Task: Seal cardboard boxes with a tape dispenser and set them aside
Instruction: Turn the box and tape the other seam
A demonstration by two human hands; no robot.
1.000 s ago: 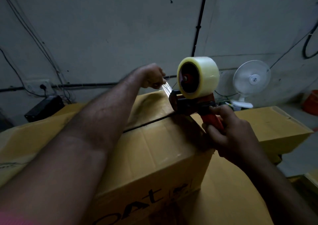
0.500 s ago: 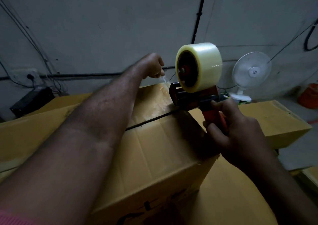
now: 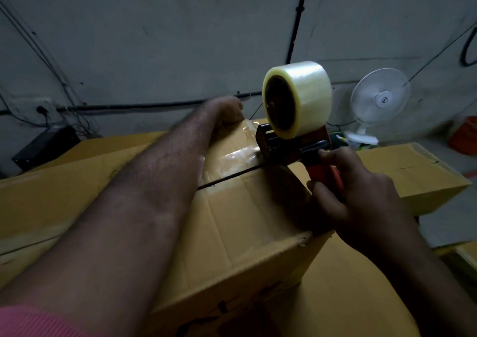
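Observation:
A brown cardboard box (image 3: 245,220) stands in front of me, its top flaps meeting in a dark seam. My right hand (image 3: 361,200) grips the red handle of a tape dispenser (image 3: 291,148), which carries a clear tape roll (image 3: 302,96) and rests with its front on the box top at the seam. A strip of clear tape (image 3: 237,156) runs from the dispenser to the far edge. There my left hand (image 3: 224,109) holds the tape end down over the edge, its fingers hidden behind the box.
More cardboard boxes lie to the right (image 3: 413,171) and left (image 3: 51,187). A white fan (image 3: 379,102) stands by the grey wall behind the dispenser. A black device (image 3: 44,145) with cables sits at the left wall, an orange object (image 3: 464,135) at far right.
My left hand has dropped from mid-air to the box's far edge, carrying the tape end. The dispenser has come down onto the box top, and tape now lies on the cardboard.

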